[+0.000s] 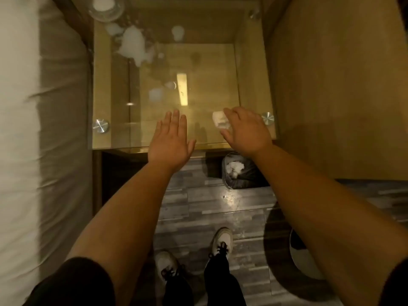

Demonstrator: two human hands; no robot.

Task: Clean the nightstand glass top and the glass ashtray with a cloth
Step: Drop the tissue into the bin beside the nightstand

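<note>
The nightstand glass top (209,62) lies in front of me, smeared with white foamy patches (133,44) toward its far left. A round glass ashtray (106,7) sits at the far left corner, partly cut off by the frame edge. My left hand (171,140) hovers flat over the front edge of the glass, fingers apart and empty. At the front right corner my right hand (247,129) curls over a small crumpled white cloth (218,121), which rests on the glass between thumb and fingers.
A bed with pale sheets (33,129) runs along the left side. A wooden panel (331,85) stands on the right. A dark bin (242,175) holding white waste sits on the grey floor under the front edge. Metal discs (100,126) mark the glass corners.
</note>
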